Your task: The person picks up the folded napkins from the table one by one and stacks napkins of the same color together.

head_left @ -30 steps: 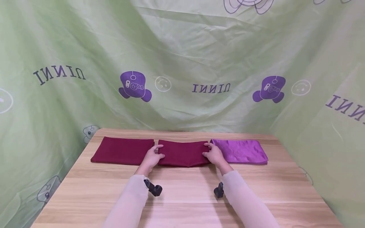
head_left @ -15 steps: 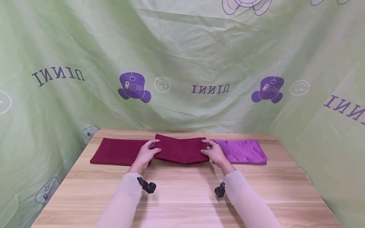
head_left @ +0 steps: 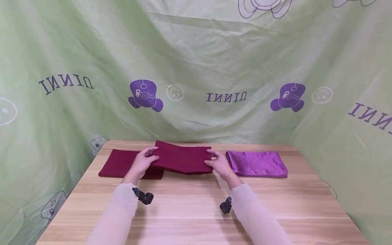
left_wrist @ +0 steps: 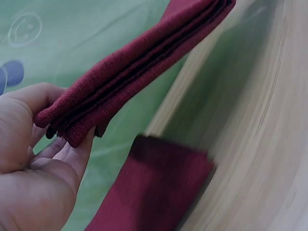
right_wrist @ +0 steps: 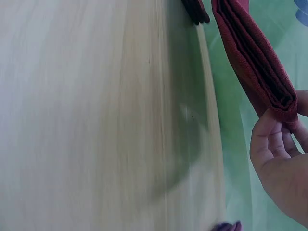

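A folded dark red cloth hangs raised above the table, sagging slightly in the middle. My left hand grips its left end, and my right hand grips its right end. Its stacked layers show edge-on in the left wrist view, with fingers and thumb around the near end. In the right wrist view the right hand pinches the other end. A second folded dark red cloth lies flat on the table at the left, partly covered in the head view by the raised cloth and left hand.
A folded shiny purple cloth lies at the right of the wooden table. Behind the table's far edge hangs a green printed curtain, which also runs along both sides. A small black device sits on each wrist.
Both hands have lifted the middle dark red cloth off the table and carried it leftward, so it overlaps the left cloth in the head view. The purple cloth stays put.
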The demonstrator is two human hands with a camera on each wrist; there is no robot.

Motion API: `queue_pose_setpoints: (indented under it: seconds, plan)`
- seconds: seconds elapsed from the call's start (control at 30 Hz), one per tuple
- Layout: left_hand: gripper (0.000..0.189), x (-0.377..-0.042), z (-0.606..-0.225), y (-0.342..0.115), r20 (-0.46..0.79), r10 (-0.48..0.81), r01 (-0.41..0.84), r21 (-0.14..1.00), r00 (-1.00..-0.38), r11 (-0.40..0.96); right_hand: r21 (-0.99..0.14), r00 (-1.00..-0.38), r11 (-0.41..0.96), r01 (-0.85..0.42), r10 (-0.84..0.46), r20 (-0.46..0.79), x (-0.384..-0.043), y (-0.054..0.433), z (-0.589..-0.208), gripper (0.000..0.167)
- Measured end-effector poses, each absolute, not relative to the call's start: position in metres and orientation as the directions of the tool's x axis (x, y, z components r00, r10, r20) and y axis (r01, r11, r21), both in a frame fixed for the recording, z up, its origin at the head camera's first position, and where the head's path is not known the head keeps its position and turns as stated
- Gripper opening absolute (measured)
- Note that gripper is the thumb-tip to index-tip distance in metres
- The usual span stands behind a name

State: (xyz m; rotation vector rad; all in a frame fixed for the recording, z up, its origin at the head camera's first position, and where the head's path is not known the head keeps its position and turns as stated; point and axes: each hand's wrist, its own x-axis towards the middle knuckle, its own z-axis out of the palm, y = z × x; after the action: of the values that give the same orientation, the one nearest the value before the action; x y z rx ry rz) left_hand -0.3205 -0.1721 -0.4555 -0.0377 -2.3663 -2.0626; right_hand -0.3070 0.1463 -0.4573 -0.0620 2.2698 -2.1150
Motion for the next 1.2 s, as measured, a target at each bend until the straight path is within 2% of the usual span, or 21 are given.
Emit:
queue_pose_setpoints:
  seconds: [0.4, 0.83, 1.2]
  plan:
    - [0.054, -0.309, -0.463, -0.235, -0.044, -0.01, -0.045, 0.993, -0.999, 0.107, -1.0, -0.998, -0.017, 0.004, -0.069, -0.002, -0.304, 0.084, -0.467, 0.055]
    - [0.052, -0.301, -0.464, -0.282, -0.005, -0.105, -0.015, 0.995, -0.994, 0.097, -0.999, -0.996, -0.036, 0.003, -0.092, 0.0, -0.301, 0.025, -0.469, 0.061]
    - [0.056, -0.296, -0.471, -0.307, -0.129, -0.132, -0.128, 0.992, -0.983, -0.019, -1.0, -0.986, -0.001, 0.012, -0.167, -0.012, -0.3, -0.006, -0.475, 0.073]
